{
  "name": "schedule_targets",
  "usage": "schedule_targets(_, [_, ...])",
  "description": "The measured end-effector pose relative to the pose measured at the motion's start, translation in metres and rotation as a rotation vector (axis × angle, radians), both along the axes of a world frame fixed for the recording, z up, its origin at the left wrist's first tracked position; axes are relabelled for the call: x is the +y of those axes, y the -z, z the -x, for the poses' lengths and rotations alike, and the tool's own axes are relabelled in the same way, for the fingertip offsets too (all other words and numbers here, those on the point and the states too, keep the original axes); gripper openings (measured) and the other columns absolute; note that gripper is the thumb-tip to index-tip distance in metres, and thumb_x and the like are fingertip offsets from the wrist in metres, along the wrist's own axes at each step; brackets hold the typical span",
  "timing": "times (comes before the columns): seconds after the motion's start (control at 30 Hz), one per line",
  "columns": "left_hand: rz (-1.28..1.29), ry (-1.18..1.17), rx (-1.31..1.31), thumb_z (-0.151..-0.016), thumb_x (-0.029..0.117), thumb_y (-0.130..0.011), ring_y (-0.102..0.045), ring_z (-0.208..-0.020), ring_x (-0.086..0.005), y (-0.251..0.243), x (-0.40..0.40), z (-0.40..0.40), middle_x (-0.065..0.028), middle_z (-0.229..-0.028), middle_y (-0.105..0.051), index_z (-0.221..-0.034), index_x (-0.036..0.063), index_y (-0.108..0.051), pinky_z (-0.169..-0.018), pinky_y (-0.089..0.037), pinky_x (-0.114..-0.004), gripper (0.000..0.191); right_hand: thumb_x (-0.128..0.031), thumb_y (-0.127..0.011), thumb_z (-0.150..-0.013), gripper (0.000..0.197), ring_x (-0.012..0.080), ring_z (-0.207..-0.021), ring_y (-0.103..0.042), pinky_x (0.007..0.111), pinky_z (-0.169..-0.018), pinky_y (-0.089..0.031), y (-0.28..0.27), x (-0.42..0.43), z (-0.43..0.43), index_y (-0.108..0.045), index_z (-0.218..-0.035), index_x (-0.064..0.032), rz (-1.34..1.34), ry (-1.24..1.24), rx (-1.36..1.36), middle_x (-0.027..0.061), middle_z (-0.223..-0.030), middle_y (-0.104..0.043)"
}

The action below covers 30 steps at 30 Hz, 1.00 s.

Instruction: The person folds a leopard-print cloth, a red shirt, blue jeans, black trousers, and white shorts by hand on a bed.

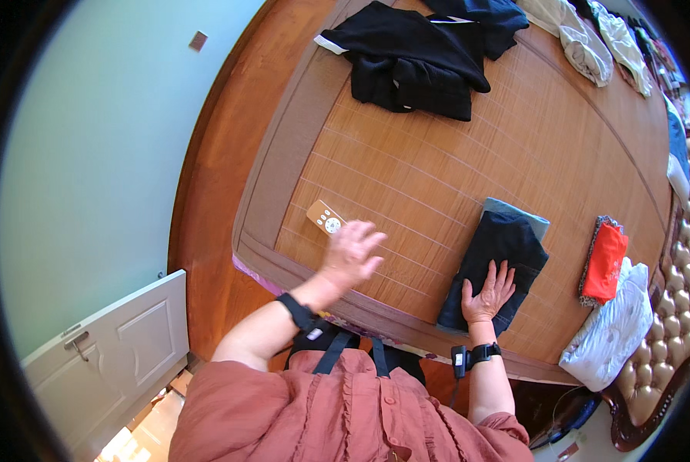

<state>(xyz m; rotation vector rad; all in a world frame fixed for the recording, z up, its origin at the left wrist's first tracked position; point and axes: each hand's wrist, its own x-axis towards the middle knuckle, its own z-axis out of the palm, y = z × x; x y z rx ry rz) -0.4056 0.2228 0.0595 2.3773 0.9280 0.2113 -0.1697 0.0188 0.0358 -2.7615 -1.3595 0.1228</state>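
My right hand [488, 293] lies flat, fingers spread, on a folded dark denim garment [503, 239]. Beneath that garment, a light blue folded cloth [532, 218] shows along the far edge. My left hand [350, 254] is slightly blurred, with fingers apart and nothing in its grasp. It hovers over or rests on the bamboo bed mat [408, 199]; I cannot tell which. Just beyond its fingers is a gold remote control [323, 216] with white buttons, its near end partly hidden by the hand.
Black clothing [414, 63] is heaped at the mat's far side. Several pale garments [587, 52] lie at the far right. A red folded cloth [604, 263] sits near a white pillow [616, 323] by the tufted headboard [639, 358]. At left are a wall [108, 161] and a white door [119, 358].
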Motion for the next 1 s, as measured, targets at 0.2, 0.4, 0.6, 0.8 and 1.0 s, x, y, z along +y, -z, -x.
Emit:
schedule_targets(0.2, [-0.144, 0.130, 0.299, -0.059, 0.021, -0.072, -0.034, -0.120, -0.0313, 0.025, 0.050, 0.079, -0.0126, -0.128, -0.040, -0.113, 0.0227, -0.055, -0.093, -0.031, -0.044, 0.057, -0.037, -0.061, -0.065, 0.068, 0.0378, -0.125, -0.022, 0.054, -0.099, -0.016, -0.002, 0.004, 0.000, -0.039, -0.124, -0.0118, -0.059, -0.023, 0.038, 0.0162, -0.135, -0.029])
schedule_targets(0.4, [-0.299, 0.096, 0.048, -0.062, 0.017, -0.066, -0.048, -0.093, -0.0236, 0.047, 0.064, 0.016, -0.0046, -0.096, -0.053, -0.097, 0.0244, -0.062, -0.067, -0.046, -0.037, 0.037, -0.038, -0.061, -0.064, 0.068, 0.0376, -0.123, -0.024, 0.053, -0.099, -0.015, 0.000, 0.001, -0.001, -0.041, -0.123, -0.0116, -0.090, -0.009, 0.040, 0.0159, -0.133, -0.031])
schedule_targets(0.6, [-0.274, -0.028, 0.004, -0.068, 0.019, -0.065, -0.051, -0.084, -0.0241, 0.049, 0.082, -0.134, -0.0042, -0.083, -0.052, -0.097, 0.0223, -0.059, -0.058, -0.050, -0.036, 0.030, -0.040, -0.061, -0.064, 0.066, 0.0386, -0.122, -0.025, 0.055, -0.097, -0.015, 0.003, 0.000, -0.002, -0.043, -0.121, -0.0143, -0.142, 0.012, 0.091, 0.0158, -0.131, -0.034])
schedule_targets(0.8, [-0.129, -0.009, -0.066, -0.070, 0.018, -0.063, -0.052, -0.087, -0.0281, 0.054, 0.091, -0.268, -0.0089, -0.090, -0.055, -0.097, 0.0161, -0.058, -0.073, -0.047, -0.038, 0.027, -0.039, -0.063, -0.062, 0.065, 0.0385, -0.121, -0.026, 0.056, -0.097, -0.016, 0.008, -0.002, -0.004, -0.045, -0.119, -0.0158, -0.195, 0.031, 0.164, 0.0145, -0.130, -0.035])
schedule_targets(1.0, [-0.274, 0.209, -0.169, -0.060, 0.016, -0.071, -0.049, -0.102, -0.0255, 0.034, 0.089, -0.304, -0.0085, -0.109, -0.054, -0.108, 0.0178, -0.056, -0.082, -0.043, -0.038, 0.050, -0.038, -0.064, -0.060, 0.061, 0.0383, -0.121, -0.027, 0.057, -0.096, -0.016, 0.011, -0.009, -0.009, -0.048, -0.116, -0.0171, -0.227, 0.062, 0.235, 0.0141, -0.129, -0.036])
